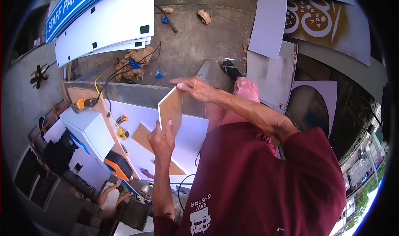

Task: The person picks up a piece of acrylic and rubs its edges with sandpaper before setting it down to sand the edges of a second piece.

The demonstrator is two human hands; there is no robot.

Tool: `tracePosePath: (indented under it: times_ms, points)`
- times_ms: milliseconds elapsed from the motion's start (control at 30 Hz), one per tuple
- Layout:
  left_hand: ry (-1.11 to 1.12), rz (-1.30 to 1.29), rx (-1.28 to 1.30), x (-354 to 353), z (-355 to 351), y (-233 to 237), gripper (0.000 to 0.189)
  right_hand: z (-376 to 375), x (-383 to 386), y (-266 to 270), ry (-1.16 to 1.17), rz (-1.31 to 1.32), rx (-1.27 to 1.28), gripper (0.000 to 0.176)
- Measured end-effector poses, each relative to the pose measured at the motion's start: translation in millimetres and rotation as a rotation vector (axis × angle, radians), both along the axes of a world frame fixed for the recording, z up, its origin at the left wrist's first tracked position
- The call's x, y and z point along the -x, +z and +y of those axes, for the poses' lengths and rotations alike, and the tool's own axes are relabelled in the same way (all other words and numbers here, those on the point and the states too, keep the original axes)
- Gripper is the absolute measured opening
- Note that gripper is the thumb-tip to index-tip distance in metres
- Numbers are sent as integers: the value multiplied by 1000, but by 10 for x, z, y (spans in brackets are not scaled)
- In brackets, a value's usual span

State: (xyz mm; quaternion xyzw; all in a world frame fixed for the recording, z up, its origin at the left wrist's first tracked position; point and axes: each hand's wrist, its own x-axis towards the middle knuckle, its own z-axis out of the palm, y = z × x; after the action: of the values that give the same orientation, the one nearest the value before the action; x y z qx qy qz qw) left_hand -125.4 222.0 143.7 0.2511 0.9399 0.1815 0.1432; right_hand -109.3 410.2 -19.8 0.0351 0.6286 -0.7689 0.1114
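A flat rectangular panel (172,111) with a brown face and a thin white edge is held up on edge between my hands. My left hand (161,140) grips its lower end, thumb pressed on the brown face. At the upper corner, my right hand (199,89) has its thumb and fingers closed over the edge. Beneath the panel lies a white sheet (195,130) on the worktable. Two more brown pieces, a flat one (143,135) and another (172,168), rest on that sheet, partly hidden by my left hand and forearm. A yellow power tool (122,132) lies left of them.
An orange-and-black power tool (85,104) with a cable sits on the table's far-left corner, near a white box (89,130). White sign panels (112,24) stand at upper left. Crumpled brown paper (135,61) litters the floor. Another person (110,196) is at lower left.
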Motion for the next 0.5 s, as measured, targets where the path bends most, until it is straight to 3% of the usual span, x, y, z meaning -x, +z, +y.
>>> tracePosePath:
  times_ms: [67,167,267,367,400,467,500]
  points:
    - [3,1,13,-6,-20,15,19,-110,-19,-36,-33,105,-151,63]
    - [-5,1,52,-13,-20,17,20,-187,-109,723,-153,335,-36,54]
    - [-14,-4,81,10,-51,61,20,-294,-110,307,-208,283,-53,54]
    - [14,-9,59,-4,-99,67,20,-203,-161,-642,-68,19,-323,57]
    - [20,-9,62,-9,-111,65,20,-79,-188,-713,19,-120,-347,57]
    - [22,7,53,42,-69,5,20,-4,-267,-757,-139,-376,-241,57]
    - [16,5,64,48,-71,23,20,7,-289,-703,-138,-344,-214,58]
